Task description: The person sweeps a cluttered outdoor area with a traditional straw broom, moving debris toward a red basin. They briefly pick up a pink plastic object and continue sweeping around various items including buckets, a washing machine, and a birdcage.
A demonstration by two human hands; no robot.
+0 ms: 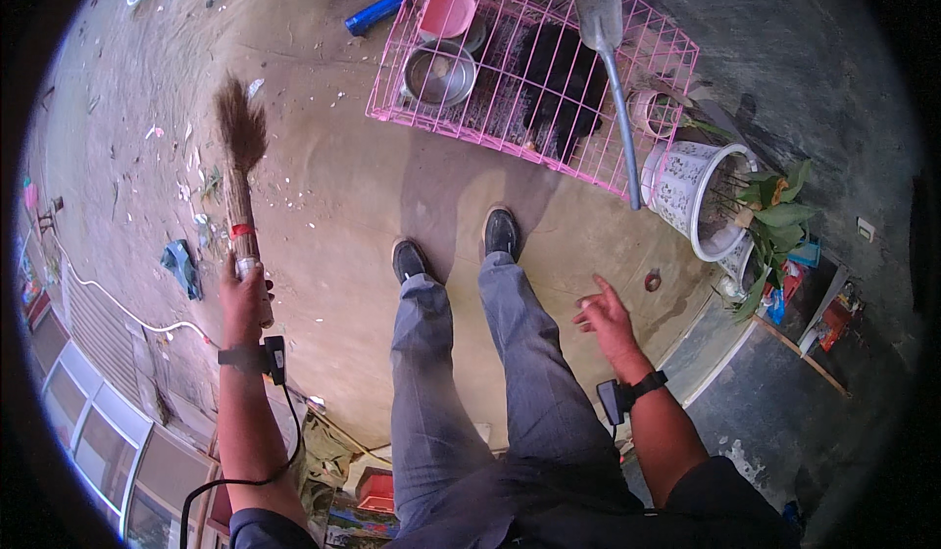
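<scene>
Item one, at nine o'clock: our left hand (243,294) is closed around the handle end of a straw broom (240,172). We judge the broom light, its bound stalks stiff and its dark bristle head springy; the wrapped lower handle is the place to hold it. Its long axis runs from six to twelve o'clock, bristles pointing to twelve, over the littered concrete floor (333,176).

Item two, centre: our two dark shoes (502,232), toes toward twelve.

Item three, at four o'clock: our right hand (606,319), fingers spread, holding nothing.

Item four, at one o'clock: a pink wire cage (676,59) with a metal bowl (439,74), a grey shovel (610,69) leaning across it, and a patterned white pot (686,191) beside it.
</scene>
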